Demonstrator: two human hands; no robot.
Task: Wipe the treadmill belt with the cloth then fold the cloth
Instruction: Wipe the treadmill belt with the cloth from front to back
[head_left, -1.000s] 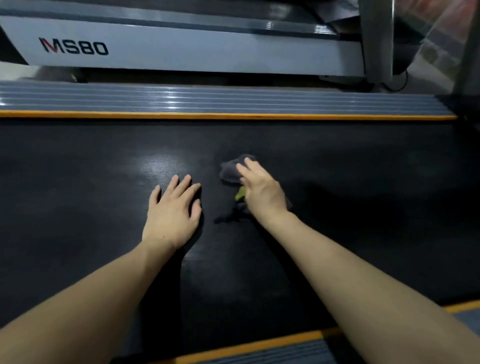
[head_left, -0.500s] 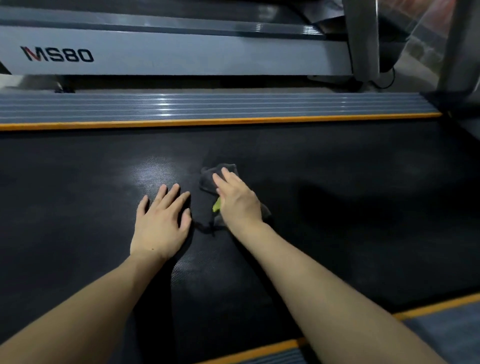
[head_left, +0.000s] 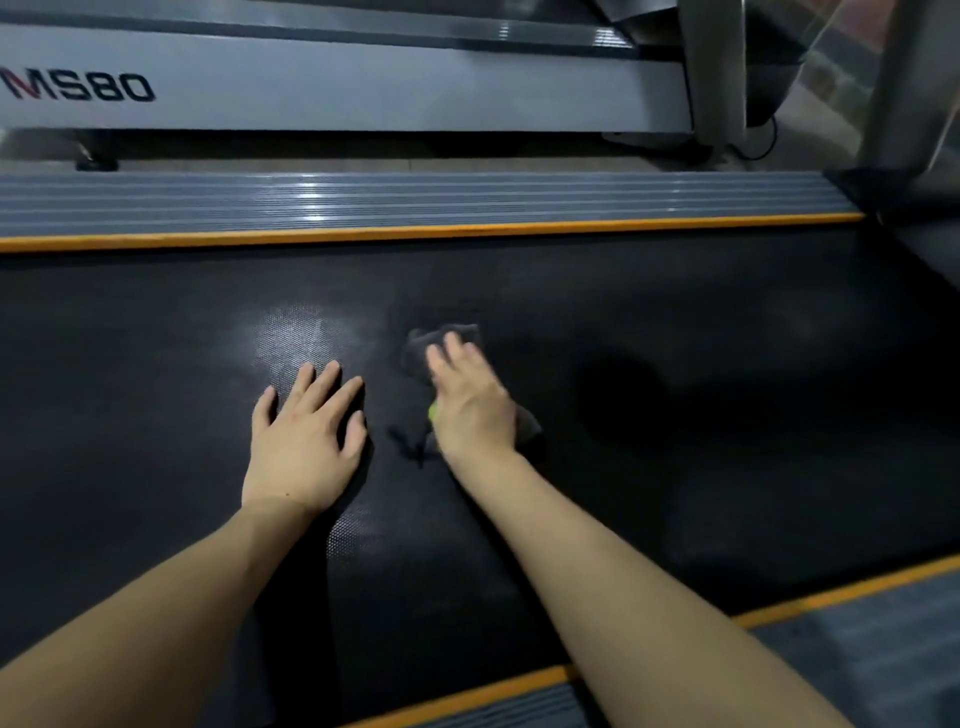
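Observation:
A black textured treadmill belt (head_left: 675, 415) fills the middle of the view. On it lies a small dark grey cloth (head_left: 415, 351) with a bit of yellow-green showing at its near edge. My right hand (head_left: 467, 405) presses flat on the cloth, fingers stretched forward, and covers most of it. Just to the left, my left hand (head_left: 306, 436) rests palm down on the bare belt with its fingers spread, a short gap apart from the cloth.
Grey ribbed side rails with orange strips border the belt at the far side (head_left: 415, 202) and the near side (head_left: 857, 649). Beyond stands another grey treadmill frame (head_left: 337, 88) marked MS80, with an upright post (head_left: 717, 67) at the right.
My right hand and the cloth have slid left, closer to my left hand. The view has shifted a little to the right.

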